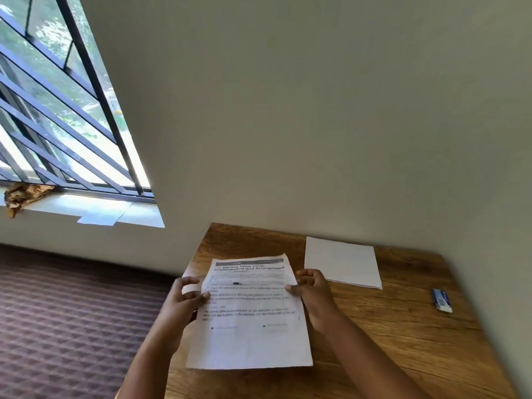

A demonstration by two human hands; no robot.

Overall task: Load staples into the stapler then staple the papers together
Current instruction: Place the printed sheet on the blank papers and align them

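Observation:
A printed sheet of paper (250, 321) with a bold heading is held above the wooden table (403, 335). My left hand (184, 300) grips its left edge, thumb on the printed face. My right hand (312, 295) grips its right edge the same way. Another sheet's corner (190, 275) peeks out behind the top left of the printed one. A second stack of blank white papers (342, 262) lies flat at the back of the table by the wall. A small blue and white staple box (442, 300) lies at the right. No stapler is in view.
The table stands against a plain wall (316, 110). To the left lies patterned carpet (66, 318). A barred window (57, 110) has a sill holding crumpled brown paper (23, 194) and a loose sheet (103, 216).

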